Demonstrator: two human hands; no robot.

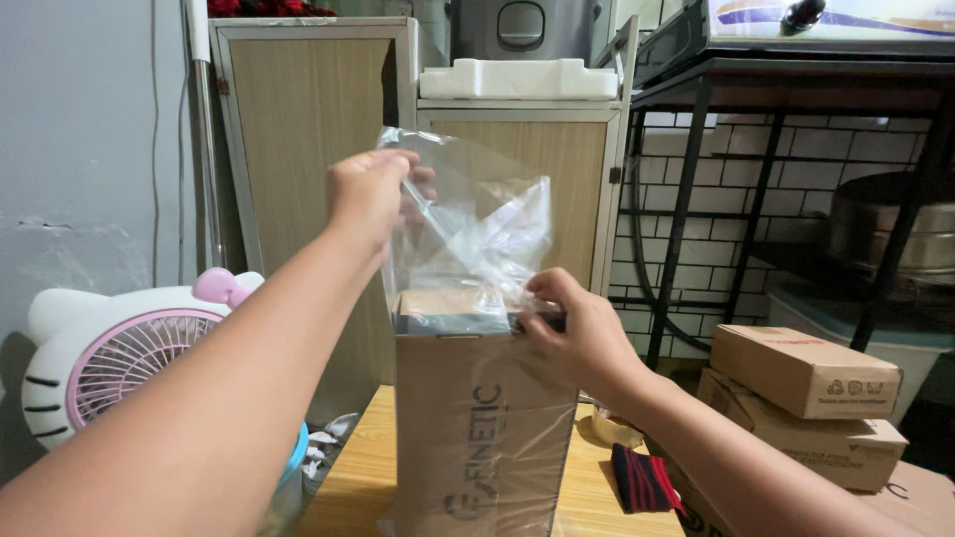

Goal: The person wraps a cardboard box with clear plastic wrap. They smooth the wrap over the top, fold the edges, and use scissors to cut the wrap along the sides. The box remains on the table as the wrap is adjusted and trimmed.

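- A wooden cabinet (318, 129) is seen against the back wall, with a lower cabinet (557, 169) beside it carrying a white tray-like lid (517, 80).
- A black metal rack (756, 149) is placed at the right, in front of a white tiled wall; a steel pot (885, 234) is stored on its lower shelf.
- A tall cardboard box (477, 428) is stood upright on the wooden surface (348, 487), near the middle of its near edge, and is wrapped in a clear plastic bag (468, 224).
- The upper part of the bag is pulled up well above the box top and is crumpled and open.
- A white fan with a pink grille (109, 363) is set just off the left edge of the surface.
- Stacked cardboard boxes (806, 378) are piled off the right edge of the surface.
- The left hand (370, 194) is raised above the box; its grip is clenched on the upper edge of the plastic bag.
- The right hand (582, 333) is pressed against the top right corner of the box; its grip is pinched on the plastic there.
- A dark folded cloth with red stripes (645, 479) is laid on the surface, just right of the box.
- A roll of tape (617, 428) is seen behind that cloth, partly hidden by the right forearm.
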